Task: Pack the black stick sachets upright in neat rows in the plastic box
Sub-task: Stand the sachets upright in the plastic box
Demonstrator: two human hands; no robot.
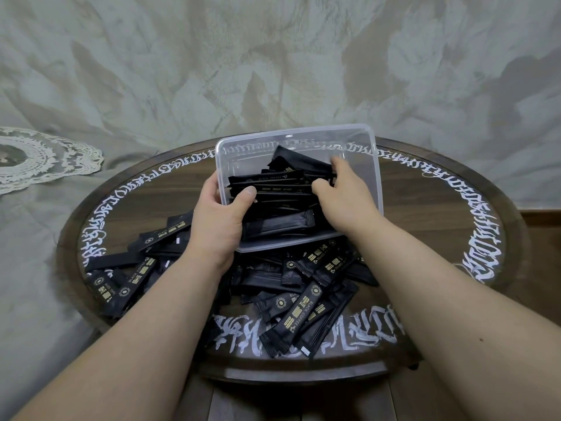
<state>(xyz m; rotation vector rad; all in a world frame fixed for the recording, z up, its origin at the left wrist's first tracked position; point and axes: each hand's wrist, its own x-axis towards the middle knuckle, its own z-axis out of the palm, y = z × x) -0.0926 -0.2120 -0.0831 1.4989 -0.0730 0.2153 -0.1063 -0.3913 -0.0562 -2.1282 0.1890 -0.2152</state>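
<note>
The clear plastic box point(368, 147) is tilted up toward me over the round table. My left hand point(220, 220) grips its near left wall, thumb inside the box against the sachets. Several black stick sachets point(273, 186) lie stacked on their sides inside the box. My right hand point(343, 192) reaches into the box from the right, fingers curled round the ends of those sachets. Many more black sachets with gold print point(303, 311) lie in a loose heap on the table below the box and to the left point(142, 268).
The round dark wooden table point(425, 226) has white script painted round its rim. A grey-green patterned cloth point(45, 238) lies to the left with a white lace doily point(36, 156) on it. A textured wall rises behind.
</note>
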